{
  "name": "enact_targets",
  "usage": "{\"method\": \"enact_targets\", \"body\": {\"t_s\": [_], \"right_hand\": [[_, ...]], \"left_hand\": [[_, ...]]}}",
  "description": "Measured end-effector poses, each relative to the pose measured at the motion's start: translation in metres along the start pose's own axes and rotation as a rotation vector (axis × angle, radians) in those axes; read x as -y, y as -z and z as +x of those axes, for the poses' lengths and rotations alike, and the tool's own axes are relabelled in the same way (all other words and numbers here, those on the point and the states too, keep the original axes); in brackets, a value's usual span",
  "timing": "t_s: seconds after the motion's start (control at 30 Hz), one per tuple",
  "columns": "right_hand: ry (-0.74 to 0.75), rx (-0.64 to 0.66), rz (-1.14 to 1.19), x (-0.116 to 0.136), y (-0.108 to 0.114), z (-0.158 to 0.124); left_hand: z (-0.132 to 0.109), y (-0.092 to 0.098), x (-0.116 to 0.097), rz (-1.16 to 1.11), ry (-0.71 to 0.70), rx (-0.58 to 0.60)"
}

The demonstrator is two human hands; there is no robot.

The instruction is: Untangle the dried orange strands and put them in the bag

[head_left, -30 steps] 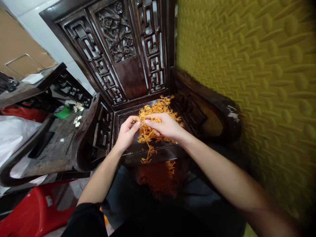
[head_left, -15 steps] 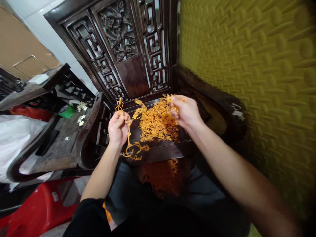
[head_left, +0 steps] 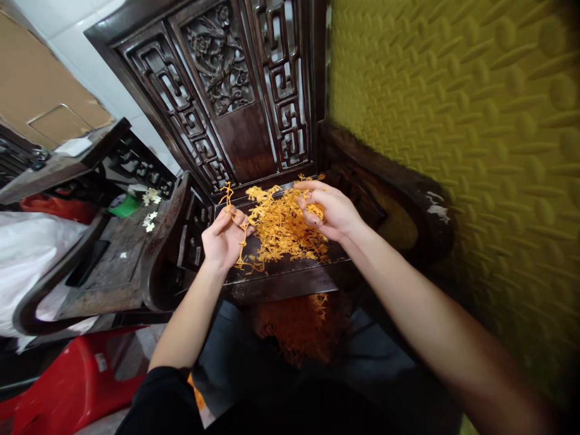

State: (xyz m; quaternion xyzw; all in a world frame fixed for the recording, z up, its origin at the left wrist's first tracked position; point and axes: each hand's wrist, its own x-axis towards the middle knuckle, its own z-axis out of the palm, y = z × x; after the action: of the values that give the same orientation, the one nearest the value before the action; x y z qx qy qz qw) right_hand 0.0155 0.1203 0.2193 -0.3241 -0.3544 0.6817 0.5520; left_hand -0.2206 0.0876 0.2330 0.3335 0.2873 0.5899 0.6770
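Left fingers (head_left: 221,222) pinch orange sprig (head_left: 244,233) beside orange pile (head_left: 286,232); right fingers (head_left: 319,197) curve over pile, grip unclear.

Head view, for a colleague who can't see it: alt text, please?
A left hand holds an orange branching strand; the right hand, its grip unclear, is at a pile of similar pieces on a dark carved wooden chair. A yellow textured surface is at right.

The sprig pile (head_left: 287,237) is spread on the chair seat (head_left: 290,283), between the fingers of the left hand (head_left: 223,240) and right hand (head_left: 334,212). Beyond them the chair back (head_left: 250,142) is set; to their left, 2 flower clusters (head_left: 149,222) are laid on the neighbouring seat (head_left: 118,273).
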Motion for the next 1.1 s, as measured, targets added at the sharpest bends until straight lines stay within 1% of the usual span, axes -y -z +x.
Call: {"method": "enact_targets", "body": {"t_s": [0.1,0.17,0.27,0.37,0.47,0.53,0.6,0.67,0.73,0.8,0.83,0.87,0.9,1.0,1.03,1.07,1.1], "right_hand": [[-0.033,0.069,-0.027,-0.002,0.000,-0.001],[-0.071,0.105,-0.049,-0.004,0.000,-0.003],[-0.136,0.165,-0.149,-0.010,-0.004,-0.006],[-0.181,0.192,-0.257,-0.020,-0.011,-0.009],[-0.166,0.140,-0.301,-0.030,-0.019,-0.011],[-0.122,0.127,-0.323,-0.034,-0.022,-0.011],[-0.085,0.143,-0.328,-0.035,-0.024,-0.012],[-0.071,0.154,-0.312,-0.034,-0.023,-0.012],[-0.071,0.147,-0.266,-0.032,-0.020,-0.010],[-0.065,0.113,-0.174,-0.029,-0.018,-0.008],[-0.065,0.097,-0.119,-0.028,-0.017,-0.007],[-0.073,0.094,-0.068,-0.027,-0.016,-0.006],[-0.091,0.108,-0.024,-0.026,-0.015,-0.006],[-0.164,0.231,0.042,-0.026,-0.015,-0.007],[-0.186,0.273,0.036,-0.027,-0.016,-0.008],[-0.201,0.301,0.020,-0.028,-0.017,-0.010],[-0.209,0.313,-0.004,-0.029,-0.018,-0.011]], "left_hand": [[0.002,0.004,0.002,0.002,0.045,-0.030],[0.003,0.006,0.003,0.045,0.032,-0.052],[0.003,0.006,0.007,0.146,-0.051,-0.048],[0.000,0.005,0.018,0.275,-0.173,0.003],[-0.007,0.007,0.031,0.481,-0.240,0.106],[-0.014,0.007,0.035,0.703,-0.275,0.203],[-0.019,0.004,0.033,0.941,-0.353,0.332],[-0.023,-0.001,0.027,1.115,-0.452,0.486],[-0.024,-0.007,0.021,1.217,-0.522,0.622],[-0.023,-0.011,0.018,1.261,-0.543,0.688],[-0.022,-0.011,0.018,1.249,-0.532,0.688],[-0.020,-0.011,0.019,1.212,-0.502,0.652],[-0.019,-0.010,0.022,1.149,-0.458,0.575],[-0.015,-0.007,0.034,0.872,-0.229,0.217],[-0.013,-0.006,0.038,0.777,-0.150,0.119],[-0.012,-0.006,0.041,0.697,-0.087,0.058],[-0.011,-0.005,0.044,0.637,-0.043,0.032]]}}
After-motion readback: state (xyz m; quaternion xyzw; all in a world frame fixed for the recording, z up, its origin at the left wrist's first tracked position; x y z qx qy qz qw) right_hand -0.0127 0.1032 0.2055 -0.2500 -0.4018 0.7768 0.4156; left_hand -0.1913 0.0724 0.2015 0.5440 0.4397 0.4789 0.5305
